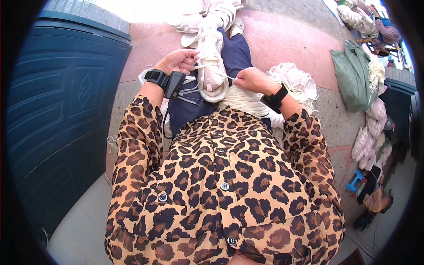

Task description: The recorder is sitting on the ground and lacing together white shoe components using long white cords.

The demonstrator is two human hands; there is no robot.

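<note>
A white sneaker [211, 81] rests on my lap, its heel opening toward me. A white shoelace [226, 76] crosses over its tongue and runs out to the right. My right hand [255, 80] pinches that end, fingers closed, just right of the shoe. At the shoe's left side my left hand [180, 61] is closed on a shoelace, with part of the grip hidden behind the fingers. Several loose pale laces [189, 93] lie over my left thigh. On my right thigh sits a thick bundle of cream laces [242, 100].
More white shoes [218, 17] are heaped by my feet. A white pile [291, 81] lies on the floor to my right, with a green sack [351, 77] beyond it. A blue door [66, 84] stands at my left. Another person [377, 201] is at the far right.
</note>
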